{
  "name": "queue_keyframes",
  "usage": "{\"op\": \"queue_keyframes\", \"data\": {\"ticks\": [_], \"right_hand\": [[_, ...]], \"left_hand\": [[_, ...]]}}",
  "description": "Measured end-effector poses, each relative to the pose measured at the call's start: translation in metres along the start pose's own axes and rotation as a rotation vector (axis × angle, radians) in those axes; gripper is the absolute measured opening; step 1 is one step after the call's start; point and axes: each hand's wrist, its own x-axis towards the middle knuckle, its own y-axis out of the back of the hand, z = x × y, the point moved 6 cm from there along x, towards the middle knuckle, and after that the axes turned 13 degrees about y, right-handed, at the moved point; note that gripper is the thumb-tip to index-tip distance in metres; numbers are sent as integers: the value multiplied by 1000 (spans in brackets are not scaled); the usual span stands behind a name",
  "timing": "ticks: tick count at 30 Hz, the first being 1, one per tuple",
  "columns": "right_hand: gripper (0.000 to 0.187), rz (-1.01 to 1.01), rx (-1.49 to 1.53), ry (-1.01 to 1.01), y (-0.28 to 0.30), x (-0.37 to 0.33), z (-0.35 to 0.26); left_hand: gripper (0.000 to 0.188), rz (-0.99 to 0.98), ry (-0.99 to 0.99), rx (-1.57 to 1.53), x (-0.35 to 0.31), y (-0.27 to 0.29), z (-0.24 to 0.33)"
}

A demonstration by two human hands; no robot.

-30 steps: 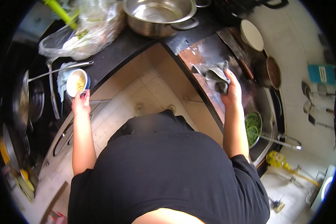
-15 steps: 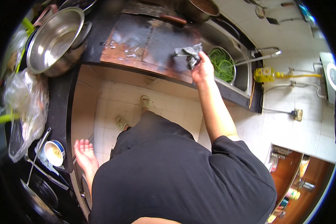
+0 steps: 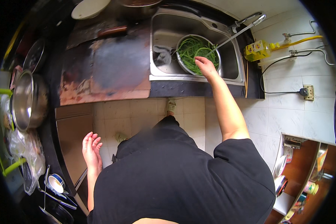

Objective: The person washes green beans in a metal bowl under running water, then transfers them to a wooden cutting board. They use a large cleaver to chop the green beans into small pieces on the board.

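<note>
Green beans point(image 3: 194, 50) — long strands heaped in a round metal bowl point(image 3: 180, 63) that sits inside the steel sink point(image 3: 156, 26). Listed left to right:

Large steel pot point(image 3: 26, 99) at the far left counter edge, with a plastic bag point(image 3: 24, 149) of produce below it.

Left hand point(image 3: 91, 147), open, fingers loosely spread, hanging free over the tiled floor and holding nothing.

Worn countertop point(image 3: 112, 67), stained.

Grey rag point(image 3: 162, 54) in the sink, just beside the bowl.

Right hand point(image 3: 205, 66) at the bowl's near rim, fingers curled down onto the greens — whether it pinches any cannot be told.

Tap point(image 3: 242, 28) reaching over the bowl; no water visible. Judged: greens gathered in the bowl, handling only beginning.

Yellow bottle point(image 3: 255, 50) beside the sink.
</note>
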Motion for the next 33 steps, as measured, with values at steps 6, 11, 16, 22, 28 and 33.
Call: {"op": "queue_keyframes", "data": {"ticks": [6,11,16,22,28,33], "right_hand": [[51,-176,-487,75,77,69,108],[60,-730,-851,374,50,85,165],[65,-744,-586,316,64,105,152],[86,-866,-896,608,14,92,140],[54,-829,-922,393,-10,131,171],[46,-616,-878,64,11,149,188]], "left_hand": [[24,73,-55,15,9,-162,-31],[27,-267,-78,206,8,-311,-26],[28,-197,-39,258,11,-347,-26],[28,-218,86,316,37,-380,-58],[27,-300,127,395,57,-407,-67],[25,-273,194,379,65,-402,-73]]}}
